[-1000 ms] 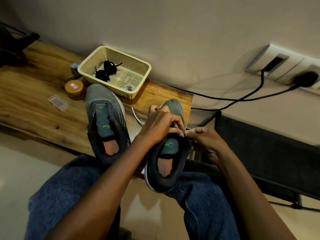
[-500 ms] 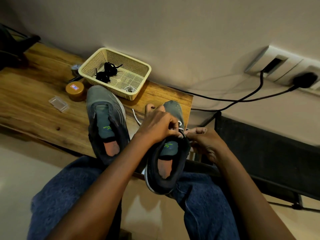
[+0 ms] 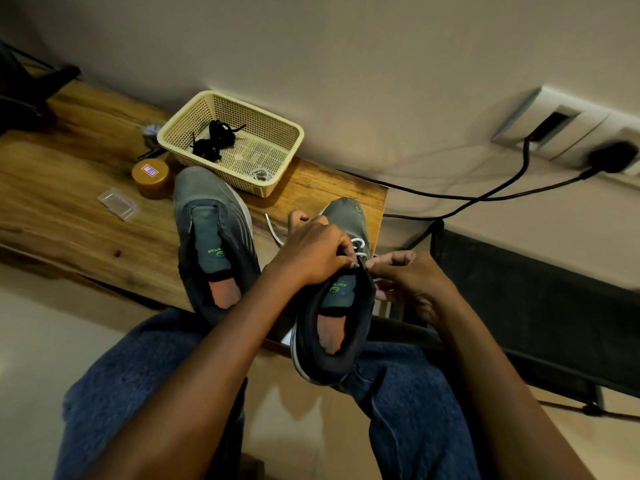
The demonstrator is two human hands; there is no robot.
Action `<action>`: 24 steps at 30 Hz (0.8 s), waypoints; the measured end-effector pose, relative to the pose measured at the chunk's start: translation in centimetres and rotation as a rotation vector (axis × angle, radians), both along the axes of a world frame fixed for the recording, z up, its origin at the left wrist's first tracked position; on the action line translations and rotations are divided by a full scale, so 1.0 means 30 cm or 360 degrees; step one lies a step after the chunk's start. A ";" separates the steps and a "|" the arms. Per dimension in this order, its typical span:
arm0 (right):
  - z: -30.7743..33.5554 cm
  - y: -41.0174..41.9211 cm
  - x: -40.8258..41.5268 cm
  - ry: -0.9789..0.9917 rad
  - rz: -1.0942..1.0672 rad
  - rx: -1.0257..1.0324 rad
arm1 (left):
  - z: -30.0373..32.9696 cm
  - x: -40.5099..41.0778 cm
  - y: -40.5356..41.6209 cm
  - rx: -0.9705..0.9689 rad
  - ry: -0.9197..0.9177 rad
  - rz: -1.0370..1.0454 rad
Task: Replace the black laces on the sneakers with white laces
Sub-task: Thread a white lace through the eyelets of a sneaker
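Observation:
Two grey sneakers lie at the wooden table's near edge. The left sneaker (image 3: 211, 233) has no lace. The right sneaker (image 3: 337, 306) leans on my lap, with a white lace (image 3: 358, 244) threaded through its upper eyelets. My left hand (image 3: 311, 252) lies over that shoe's tongue and pinches the lace at an eyelet. My right hand (image 3: 407, 282) is curled at the shoe's right side, its fingertips on the lace by the same eyelet. A loose end of white lace (image 3: 273, 230) trails on the table. The removed black laces (image 3: 214, 140) sit bundled in the basket.
A cream mesh basket (image 3: 284, 157) stands at the back of the wooden table (image 3: 69, 188). A brown round tin (image 3: 150, 176) and a small clear plastic case (image 3: 117, 202) lie left of the shoes. Black cables (image 3: 485, 197) run to wall sockets on the right. A dark rack (image 3: 554, 299) stands beside the table.
The white lace shows more over the right sneaker's eyelets than before. Both hands stay at the shoe's upper eyelets with small finger shifts; the view has drifted slightly.

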State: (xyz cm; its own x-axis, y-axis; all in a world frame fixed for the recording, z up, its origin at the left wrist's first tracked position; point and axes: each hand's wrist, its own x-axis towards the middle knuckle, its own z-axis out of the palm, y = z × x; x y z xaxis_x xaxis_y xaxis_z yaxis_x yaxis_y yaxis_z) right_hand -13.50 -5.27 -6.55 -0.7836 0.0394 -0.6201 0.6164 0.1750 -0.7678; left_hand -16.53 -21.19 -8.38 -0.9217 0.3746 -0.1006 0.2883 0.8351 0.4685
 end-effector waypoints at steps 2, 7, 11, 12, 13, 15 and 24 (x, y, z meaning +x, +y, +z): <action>0.002 -0.005 0.001 0.0017 -0.0004 0.0017 | -0.004 0.002 0.001 0.0029 -0.0034 0.0012; 0.004 -0.011 -0.002 0.0031 -0.0020 0.0037 | -0.011 0.007 0.010 0.0030 -0.0032 0.0024; 0.003 -0.023 -0.003 0.0035 -0.0050 0.0094 | -0.012 0.004 0.011 -0.0025 0.0011 0.0009; 0.003 -0.027 -0.003 0.0043 -0.0052 0.0126 | -0.012 0.003 0.009 -0.0029 0.0010 0.0008; 0.001 -0.028 -0.004 0.0050 -0.0073 0.0139 | -0.013 0.000 0.006 -0.0028 0.0006 0.0014; -0.001 -0.022 -0.009 0.0027 -0.0211 0.0076 | -0.019 -0.007 -0.001 -0.0031 0.0010 0.0039; -0.012 -0.030 -0.001 0.0156 0.0047 0.0189 | 0.000 -0.011 -0.028 -0.0088 0.0076 0.0135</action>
State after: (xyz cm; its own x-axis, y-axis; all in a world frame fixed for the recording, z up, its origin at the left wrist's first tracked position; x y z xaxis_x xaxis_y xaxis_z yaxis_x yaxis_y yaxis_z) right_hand -13.53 -6.15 -6.91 -0.8420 0.0837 -0.5329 0.5326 0.2851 -0.7969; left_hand -16.87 -22.02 -8.38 -0.9540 0.2905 -0.0738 0.2368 0.8815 0.4086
